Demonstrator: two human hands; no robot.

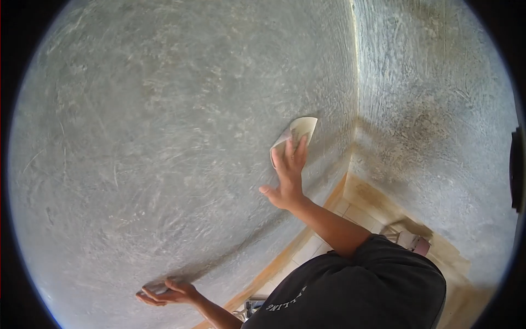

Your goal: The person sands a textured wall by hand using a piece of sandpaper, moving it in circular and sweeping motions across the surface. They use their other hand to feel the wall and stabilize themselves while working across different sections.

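A pale, curled sheet of sandpaper (304,127) lies against the grey, streaky plaster wall (164,153). My right hand (287,178) holds it there, fingers pointing up and pressed on the sheet, thumb out to the left. One edge of the sheet bends away from the wall. Lower left, my left hand (169,294) is empty, its fingers stretched out and its palm partly turned up, close to the same wall.
A second rough wall (433,109) with a dark patch meets the first at a corner on the right. Below are brown tape or paper (378,197) along the floor edge, pale tiles, and a pinkish container (421,246). A dark object (516,170) stands at the far right.
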